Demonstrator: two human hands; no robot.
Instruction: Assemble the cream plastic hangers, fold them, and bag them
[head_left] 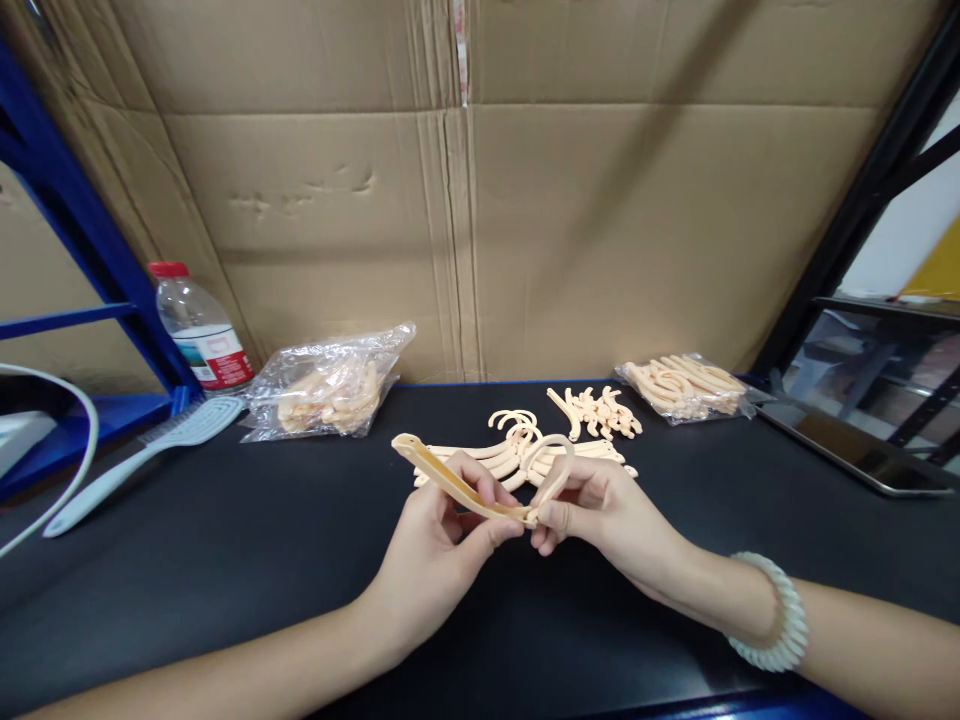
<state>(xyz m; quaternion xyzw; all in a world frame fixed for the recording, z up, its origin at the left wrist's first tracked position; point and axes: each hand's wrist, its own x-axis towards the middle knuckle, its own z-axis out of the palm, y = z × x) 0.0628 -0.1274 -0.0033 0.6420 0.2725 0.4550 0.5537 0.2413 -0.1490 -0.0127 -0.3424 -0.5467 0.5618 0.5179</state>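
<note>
Between my two hands, above the black tabletop, is a cream plastic clothes-hanger arm [450,480] joined or pressed to a curved hanger hook [568,462]. My left hand [442,540] is closed on the arm near its inner end, and the arm's far end points up and left. My right hand [600,510] pinches the base of the hook. The fingertips meet at the joint, so I cannot tell how firmly the two parts sit together. Just behind my hands lies a stack of cream clothes hangers [491,457], partly hidden by them.
Small loose hook pieces [606,412] lie behind the stack. Plastic bags of cream parts stand at the back left [330,390] and back right [686,387]. At left are a hairbrush [150,455], a bottle [202,335] and a white cable [91,440]; a phone-like slab [855,450] lies right.
</note>
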